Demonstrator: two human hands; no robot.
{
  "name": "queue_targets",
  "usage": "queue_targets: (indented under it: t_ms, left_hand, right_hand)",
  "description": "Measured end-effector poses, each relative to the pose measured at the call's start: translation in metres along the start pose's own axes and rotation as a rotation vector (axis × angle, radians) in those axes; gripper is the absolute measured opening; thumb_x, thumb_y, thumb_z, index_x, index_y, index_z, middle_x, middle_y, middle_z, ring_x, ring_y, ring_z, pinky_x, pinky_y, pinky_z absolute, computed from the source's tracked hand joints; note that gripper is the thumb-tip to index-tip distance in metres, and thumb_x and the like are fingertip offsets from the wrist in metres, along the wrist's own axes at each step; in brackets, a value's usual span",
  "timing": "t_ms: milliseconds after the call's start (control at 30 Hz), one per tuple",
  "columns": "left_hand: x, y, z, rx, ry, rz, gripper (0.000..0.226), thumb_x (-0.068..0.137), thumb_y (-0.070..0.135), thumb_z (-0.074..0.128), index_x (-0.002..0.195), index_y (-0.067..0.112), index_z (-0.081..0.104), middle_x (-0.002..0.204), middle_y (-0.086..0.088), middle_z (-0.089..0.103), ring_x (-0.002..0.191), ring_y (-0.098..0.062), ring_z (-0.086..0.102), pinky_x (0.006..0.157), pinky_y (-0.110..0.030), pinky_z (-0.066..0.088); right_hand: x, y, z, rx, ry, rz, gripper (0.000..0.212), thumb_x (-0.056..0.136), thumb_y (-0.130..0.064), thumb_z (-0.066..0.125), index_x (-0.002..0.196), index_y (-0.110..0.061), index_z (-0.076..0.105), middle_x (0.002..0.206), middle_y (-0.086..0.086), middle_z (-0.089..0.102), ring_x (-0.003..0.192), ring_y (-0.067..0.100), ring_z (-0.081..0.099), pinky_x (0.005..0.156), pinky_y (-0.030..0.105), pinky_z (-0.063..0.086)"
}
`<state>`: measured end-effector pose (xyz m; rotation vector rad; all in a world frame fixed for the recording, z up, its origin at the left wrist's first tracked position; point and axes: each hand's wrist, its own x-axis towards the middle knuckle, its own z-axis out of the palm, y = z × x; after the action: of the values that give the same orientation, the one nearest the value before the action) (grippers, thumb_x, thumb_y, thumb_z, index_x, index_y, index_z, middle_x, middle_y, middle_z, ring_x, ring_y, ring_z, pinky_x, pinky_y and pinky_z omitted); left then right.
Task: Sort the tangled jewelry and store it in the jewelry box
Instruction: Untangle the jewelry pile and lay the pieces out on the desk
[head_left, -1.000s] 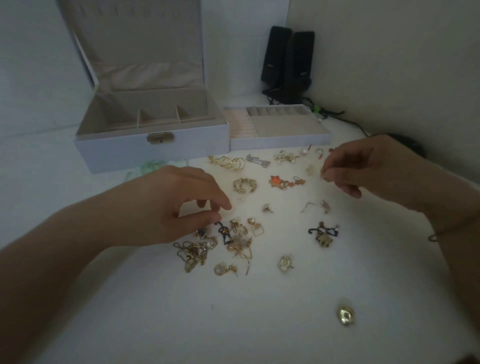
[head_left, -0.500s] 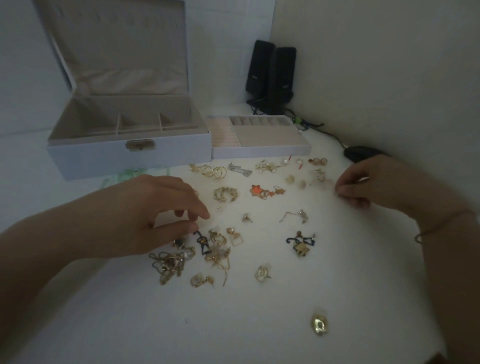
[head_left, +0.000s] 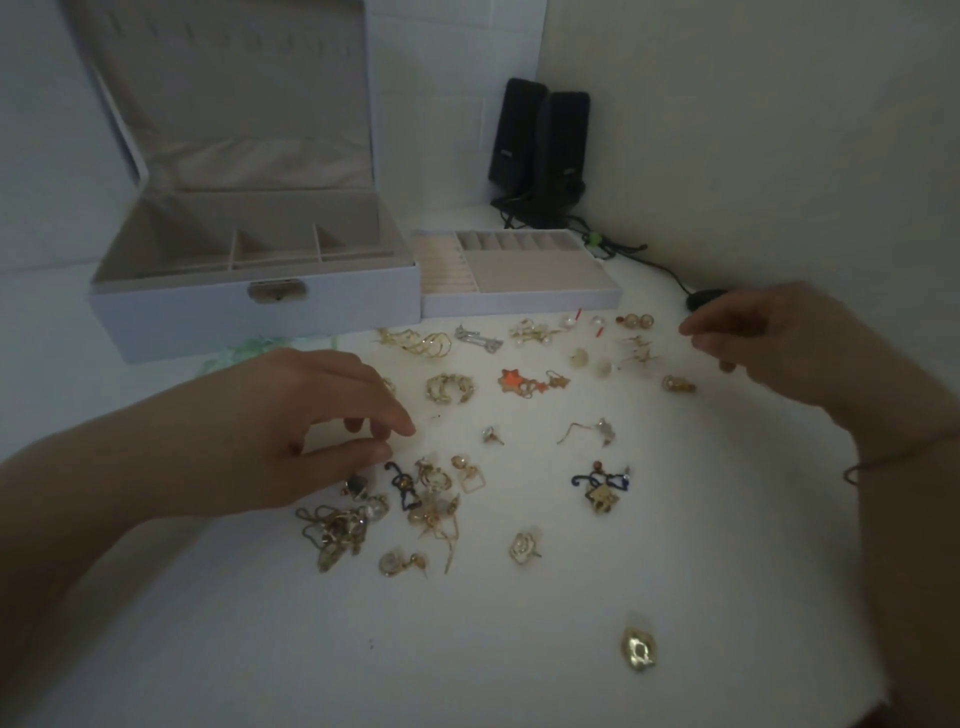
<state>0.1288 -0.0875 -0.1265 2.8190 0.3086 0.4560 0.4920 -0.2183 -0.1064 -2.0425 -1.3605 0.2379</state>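
Many small earrings and gold pieces lie spread over the white table (head_left: 519, 649). A tangled clump of gold chains (head_left: 335, 530) sits just under my left hand (head_left: 306, 431), whose thumb and fingertips hover close together above it with nothing visible between them. My right hand (head_left: 769, 345) is raised at the right, fingers loosely curled and holding nothing. A small gold earring (head_left: 678, 384) lies just below its fingertips. The white jewelry box (head_left: 249, 317) stands open at the back left, and its removable tray (head_left: 519, 304) sits beside it.
Orange star earrings (head_left: 514, 382), gold hoops (head_left: 415, 340) and dark blue hook pieces (head_left: 597, 480) lie mid-table. A lone gold piece (head_left: 639, 649) lies near the front. Two black speakers (head_left: 540, 150), their cables and a dark mouse (head_left: 704, 299) occupy the back right corner.
My right hand moved right from the mid-table pieces, let go of a small gold earring there and lifted slightly. My left hand stayed over the tangle. The view shifted.
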Motion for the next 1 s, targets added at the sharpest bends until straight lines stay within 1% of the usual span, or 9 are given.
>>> queue_targets:
  t_ms: [100,167,300,433,533,667,767,900,1000]
  left_hand:
    - [0.0,0.0,0.0,-0.027,0.005,0.018,0.027,0.089,0.04,0.054,0.104,0.027,0.073,0.091,0.017,0.067,0.079,0.001,0.061,0.067,0.008,0.033]
    - [0.0,-0.001,0.001,-0.025,0.007,0.026,0.027,0.089,0.039,0.054,0.104,0.027,0.072,0.092,0.016,0.067,0.08,0.001,0.061,0.067,0.008,0.033]
    - [0.0,-0.006,0.001,-0.009,0.041,0.019,0.026,0.09,0.039,0.054,0.106,0.028,0.072,0.095,0.015,0.068,0.085,-0.002,0.065,0.072,-0.005,0.046]
    - [-0.001,-0.005,-0.002,0.006,0.091,-0.008,0.027,0.093,0.032,0.051,0.104,0.022,0.073,0.096,0.01,0.069,0.084,-0.004,0.066,0.073,-0.008,0.047]
    - [-0.001,-0.006,-0.004,0.046,0.12,-0.025,0.027,0.093,0.03,0.052,0.105,0.02,0.074,0.096,0.007,0.07,0.084,-0.007,0.067,0.077,-0.025,0.053]
    - [-0.001,-0.007,-0.004,0.03,0.114,-0.046,0.024,0.093,0.029,0.055,0.107,0.021,0.073,0.097,0.008,0.07,0.086,-0.007,0.066,0.077,-0.029,0.054]
    - [0.0,-0.003,-0.002,-0.104,0.111,-0.083,0.024,0.093,0.032,0.056,0.108,0.024,0.073,0.097,0.013,0.071,0.087,-0.014,0.067,0.073,-0.039,0.055]
    - [-0.001,0.0,-0.009,-0.223,0.079,-0.1,0.022,0.089,0.037,0.061,0.107,0.028,0.072,0.097,0.013,0.071,0.088,-0.017,0.066,0.074,-0.039,0.052]
    - [0.0,0.007,-0.009,-0.259,-0.006,-0.046,0.027,0.085,0.034,0.071,0.11,0.025,0.071,0.105,0.01,0.067,0.095,-0.019,0.064,0.08,-0.033,0.052]
  right_hand:
    - [0.004,0.0,-0.001,0.121,0.147,-0.052,0.017,0.086,-0.009,0.066,0.083,-0.024,0.072,0.069,0.006,0.068,0.047,0.003,0.05,0.046,0.008,0.04]
    - [0.003,-0.004,0.001,0.138,0.154,-0.122,0.02,0.085,-0.011,0.067,0.078,-0.03,0.072,0.067,0.001,0.067,0.052,0.006,0.051,0.049,0.012,0.042]
    - [-0.008,-0.024,0.013,0.056,-0.125,-0.379,0.02,0.081,-0.018,0.071,0.087,-0.037,0.072,0.078,-0.013,0.069,0.064,0.009,0.058,0.057,0.013,0.044]
    - [-0.017,-0.041,0.035,-0.156,-0.447,-0.441,0.028,0.069,-0.053,0.062,0.094,-0.042,0.069,0.089,-0.022,0.065,0.074,0.01,0.058,0.064,0.012,0.044]
    - [-0.017,-0.043,0.044,-0.238,-0.482,-0.462,0.017,0.071,-0.052,0.065,0.086,-0.043,0.067,0.09,-0.027,0.061,0.074,0.008,0.056,0.067,0.021,0.048]
    - [-0.018,-0.04,0.044,-0.268,-0.479,-0.469,0.002,0.078,-0.04,0.065,0.079,-0.04,0.063,0.084,-0.026,0.06,0.073,0.005,0.055,0.065,0.022,0.049]
    - [-0.02,-0.041,0.046,-0.27,-0.469,-0.487,0.004,0.08,-0.039,0.066,0.082,-0.041,0.063,0.083,-0.022,0.06,0.074,0.006,0.055,0.065,0.02,0.047]
    - [-0.02,-0.044,0.045,-0.199,-0.5,-0.523,0.025,0.069,-0.06,0.057,0.088,-0.046,0.066,0.092,-0.023,0.06,0.078,0.009,0.056,0.066,0.017,0.045]
    - [-0.022,-0.046,0.047,-0.192,-0.504,-0.548,0.01,0.072,-0.049,0.066,0.08,-0.043,0.067,0.089,-0.023,0.062,0.078,0.01,0.056,0.066,0.016,0.044]
